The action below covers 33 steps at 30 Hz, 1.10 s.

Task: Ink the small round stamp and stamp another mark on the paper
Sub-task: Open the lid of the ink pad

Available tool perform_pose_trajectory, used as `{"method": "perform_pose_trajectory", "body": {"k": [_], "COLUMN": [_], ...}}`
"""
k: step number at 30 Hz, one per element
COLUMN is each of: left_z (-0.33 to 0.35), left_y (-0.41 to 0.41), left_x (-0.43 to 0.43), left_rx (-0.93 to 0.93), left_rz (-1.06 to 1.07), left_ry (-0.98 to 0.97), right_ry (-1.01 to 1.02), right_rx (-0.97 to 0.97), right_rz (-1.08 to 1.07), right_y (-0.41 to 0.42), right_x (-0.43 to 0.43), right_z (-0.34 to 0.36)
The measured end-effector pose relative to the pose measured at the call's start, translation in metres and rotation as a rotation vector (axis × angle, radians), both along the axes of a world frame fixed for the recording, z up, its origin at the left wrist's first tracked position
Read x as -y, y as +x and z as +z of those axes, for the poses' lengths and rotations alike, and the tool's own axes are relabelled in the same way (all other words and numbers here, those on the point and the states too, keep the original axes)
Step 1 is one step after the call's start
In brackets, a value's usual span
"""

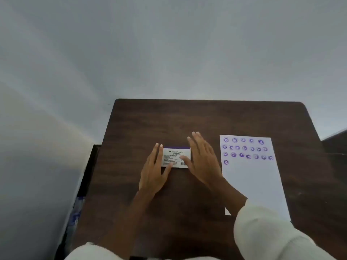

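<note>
A closed stamp pad box, white with a purple top strip and printed text, lies flat in the middle of the dark wooden table. My left hand rests on its left edge, fingers stretched out, thumb against the front edge. My right hand lies over its right edge, fingers spread, thumb on the lid. To the right lies a white paper sheet with several purple round stamp marks in rows near its top. No small round stamp shows in view.
The table stands against a pale grey wall. A dark gap with bluish objects runs along the table's left side. White sleeves cover both forearms near the bottom edge.
</note>
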<state>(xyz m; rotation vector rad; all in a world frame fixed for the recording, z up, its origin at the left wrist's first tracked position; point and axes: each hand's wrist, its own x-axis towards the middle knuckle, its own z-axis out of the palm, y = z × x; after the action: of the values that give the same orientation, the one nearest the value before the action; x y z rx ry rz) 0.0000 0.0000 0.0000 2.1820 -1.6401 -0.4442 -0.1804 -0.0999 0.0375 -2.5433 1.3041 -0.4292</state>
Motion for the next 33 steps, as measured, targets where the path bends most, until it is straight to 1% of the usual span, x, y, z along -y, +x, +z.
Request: {"method": "perform_pose_trajectory", "body": {"k": [2,4,5,8,11,15,18,20,22,24,26,28,30,33], "left_z": [-0.006,-0.014,-0.019,-0.027,-0.036,-0.038,-0.039,-0.041,-0.041,-0.042,-0.043,-0.044,-0.044,-0.043], "left_y": [0.006,0.011,0.012,0.015,0.017,0.018,0.017,0.017,0.016,0.017,0.017,0.017,0.018,0.018], "left_x": [0.002,0.0,-0.001,-0.004,-0.008,-0.009,-0.01,-0.011,-0.011,-0.011,-0.01,-0.01,-0.01,-0.01], "left_rx": [-0.111,-0.165,-0.19,-0.245,-0.274,-0.309,-0.318,-0.311,-0.298,-0.283,-0.278,-0.271,-0.255,-0.246], "left_rz": [-0.021,-0.042,-0.039,0.013,0.05,0.104,0.12,0.12,0.094,0.07,0.061,0.051,0.04,0.037], "left_ry": [0.021,0.042,0.046,0.023,0.015,-0.005,-0.032,-0.061,-0.098,-0.128,-0.145,-0.162,-0.173,-0.172], "right_ry": [0.18,0.328,0.357,0.382,0.394,0.405,0.45,0.495,0.56,0.607,0.604,0.597,0.577,0.57], "right_rx": [-0.019,-0.103,-0.145,-0.206,-0.184,-0.167,-0.088,0.011,0.121,0.186,0.225,0.225,0.175,0.122], "right_rz": [0.073,0.108,0.116,0.115,0.094,0.133,0.158,0.108,-0.007,-0.113,-0.191,-0.25,-0.295,-0.306], "right_y": [0.009,0.012,0.012,0.012,0.014,0.009,0.007,0.012,0.02,0.028,0.035,0.041,0.044,0.043], "right_x": [-0.001,-0.003,-0.003,-0.003,-0.001,0.006,0.021,0.036,0.05,0.062,0.07,0.074,0.076,0.073], "right_z": [-0.013,-0.026,-0.031,-0.04,-0.041,-0.034,-0.022,-0.016,-0.01,-0.01,-0.015,-0.022,-0.031,-0.037]}}
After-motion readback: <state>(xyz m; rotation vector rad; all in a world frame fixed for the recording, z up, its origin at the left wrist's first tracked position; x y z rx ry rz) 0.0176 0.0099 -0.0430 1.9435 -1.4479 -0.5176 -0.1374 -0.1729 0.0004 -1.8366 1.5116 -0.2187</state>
